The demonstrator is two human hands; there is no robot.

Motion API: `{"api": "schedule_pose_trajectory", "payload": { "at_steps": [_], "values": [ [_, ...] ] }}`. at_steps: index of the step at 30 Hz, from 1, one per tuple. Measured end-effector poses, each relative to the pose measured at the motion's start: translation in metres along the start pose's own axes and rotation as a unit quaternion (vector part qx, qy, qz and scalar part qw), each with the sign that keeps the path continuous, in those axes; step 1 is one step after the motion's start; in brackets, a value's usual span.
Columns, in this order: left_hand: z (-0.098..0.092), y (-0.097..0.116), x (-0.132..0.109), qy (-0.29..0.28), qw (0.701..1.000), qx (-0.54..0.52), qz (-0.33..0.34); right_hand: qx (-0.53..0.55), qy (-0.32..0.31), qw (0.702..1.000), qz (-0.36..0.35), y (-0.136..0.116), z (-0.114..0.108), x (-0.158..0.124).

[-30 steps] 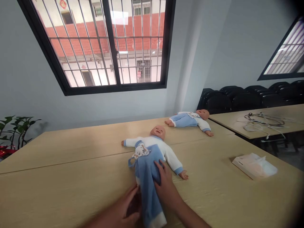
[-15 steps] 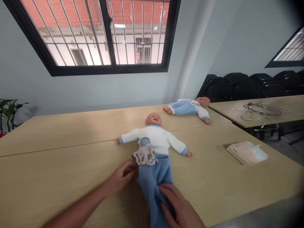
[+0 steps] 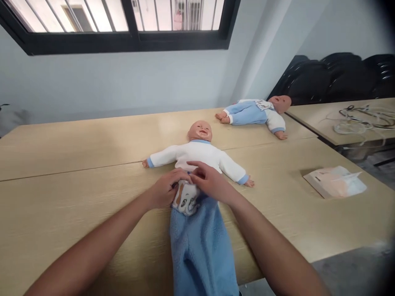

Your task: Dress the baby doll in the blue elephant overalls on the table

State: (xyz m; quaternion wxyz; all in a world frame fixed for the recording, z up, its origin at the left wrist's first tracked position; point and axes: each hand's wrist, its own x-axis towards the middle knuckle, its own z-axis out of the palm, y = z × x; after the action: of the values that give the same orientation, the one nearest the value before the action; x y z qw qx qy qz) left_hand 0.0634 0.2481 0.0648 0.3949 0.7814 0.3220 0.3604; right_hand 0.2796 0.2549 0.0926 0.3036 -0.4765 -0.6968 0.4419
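Observation:
A baby doll (image 3: 197,152) in a white top lies on its back on the wooden table (image 3: 77,164), head away from me. Blue fleece overalls (image 3: 200,246) cover its legs and hang over the near edge. The bib with an elephant picture (image 3: 185,199) is folded down at the doll's waist. My left hand (image 3: 165,191) and my right hand (image 3: 208,181) meet at the waist, fingers curled and pinching the top of the overalls at the bib.
A second doll (image 3: 256,115) in blue and white lies further back on the right. A white packet (image 3: 335,181) lies on the table at right. Cables (image 3: 364,119) rest on the neighbouring table, with black chairs (image 3: 333,78) behind it.
The view has tilted downward. Both hands have moved up from the overalls' legs to the doll's waist. The bib lies lower, folded down off the chest.

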Motion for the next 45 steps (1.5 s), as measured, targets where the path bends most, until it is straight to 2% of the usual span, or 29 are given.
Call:
{"api": "schedule_pose_trajectory", "payload": {
  "at_steps": [1,3,6,8,9,11,13,15,16,17,18,20,22,23,26,28,30,33,35,37,38,39,41,43,44,45],
  "values": [
    [-0.004,0.0,0.005,-0.027,1.0,-0.015,0.003,0.061,-0.012,0.998,0.014,0.0,-0.002,-0.001],
    [-0.012,-0.001,0.012,-0.041,0.995,-0.079,-0.032,0.18,0.032,0.982,0.035,0.002,-0.014,-0.007],
    [-0.024,-0.004,0.02,0.022,0.963,-0.25,-0.102,0.343,0.174,0.923,0.023,0.009,-0.043,-0.019],
    [-0.03,-0.005,0.024,0.054,0.926,-0.363,-0.089,0.403,0.222,0.888,-0.019,0.014,-0.059,-0.026],
    [-0.031,-0.004,0.025,0.061,0.909,-0.406,-0.071,0.412,0.225,0.882,-0.042,0.016,-0.064,-0.029],
    [-0.031,-0.005,0.026,0.068,0.885,-0.459,-0.045,0.386,0.223,0.892,-0.069,0.018,-0.065,-0.032],
    [-0.027,-0.008,0.026,0.06,0.888,-0.452,-0.059,0.298,0.259,0.916,-0.072,0.02,-0.059,-0.031],
    [-0.023,-0.011,0.025,0.006,0.925,-0.363,-0.107,0.127,0.33,0.932,-0.08,0.021,-0.049,-0.029],
    [-0.021,-0.011,0.024,-0.035,0.947,-0.292,-0.131,0.025,0.353,0.93,-0.099,0.022,-0.045,-0.027],
    [-0.019,-0.011,0.024,-0.079,0.962,-0.216,-0.148,-0.071,0.35,0.926,-0.125,0.022,-0.041,-0.025],
    [-0.018,-0.009,0.023,-0.12,0.969,-0.15,-0.156,-0.147,0.317,0.924,-0.154,0.024,-0.037,-0.023],
    [-0.017,-0.005,0.023,-0.176,0.97,-0.069,-0.153,-0.227,0.198,0.933,-0.197,0.026,-0.032,-0.019],
    [-0.018,-0.001,0.023,-0.183,0.972,-0.037,-0.14,-0.25,0.093,0.941,-0.207,0.029,-0.027,-0.016],
    [-0.019,0.001,0.023,-0.171,0.976,-0.036,-0.133,-0.252,0.072,0.942,-0.209,0.03,-0.026,-0.015],
    [-0.02,0.001,0.02,-0.083,0.983,-0.134,-0.097,-0.185,0.101,0.951,-0.224,0.03,-0.024,-0.018],
    [-0.019,0.003,0.017,-0.049,0.967,-0.242,-0.067,-0.089,0.152,0.962,-0.21,0.026,-0.023,-0.024],
    [-0.015,0.008,0.014,-0.076,0.957,-0.273,-0.063,-0.003,0.193,0.964,-0.183,0.02,-0.022,-0.032],
    [-0.012,0.017,0.013,-0.164,0.972,-0.131,-0.106,0.097,0.206,0.964,-0.14,0.013,-0.022,-0.038],
    [-0.015,0.019,0.013,-0.217,0.967,-0.042,-0.124,0.156,0.154,0.972,-0.09,0.01,-0.026,-0.038],
    [-0.023,0.018,0.014,-0.243,0.959,-0.058,-0.131,0.19,0.054,0.979,-0.045,0.007,-0.035,-0.036],
    [-0.028,0.016,0.014,-0.228,0.96,-0.094,-0.134,0.192,-0.006,0.981,-0.035,0.006,-0.042,-0.035],
    [-0.033,0.015,0.014,-0.186,0.963,-0.137,-0.138,0.185,-0.068,0.98,-0.031,0.005,-0.048,-0.034],
    [-0.041,0.012,0.012,-0.056,0.964,-0.218,-0.144,0.169,-0.193,0.966,-0.035,0.004,-0.061,-0.033],
    [-0.044,0.011,0.011,0.049,0.95,-0.267,-0.157,0.175,-0.32,0.931,-0.033,0.006,-0.07,-0.036],
    [-0.045,0.012,0.01,0.068,0.944,-0.279,-0.165,0.183,-0.356,0.916,-0.036,0.008,-0.072,-0.038],
    [-0.045,0.013,0.01,0.062,0.942,-0.283,-0.169,0.191,-0.34,0.919,-0.046,0.011,-0.072,-0.04]
  ]
}}
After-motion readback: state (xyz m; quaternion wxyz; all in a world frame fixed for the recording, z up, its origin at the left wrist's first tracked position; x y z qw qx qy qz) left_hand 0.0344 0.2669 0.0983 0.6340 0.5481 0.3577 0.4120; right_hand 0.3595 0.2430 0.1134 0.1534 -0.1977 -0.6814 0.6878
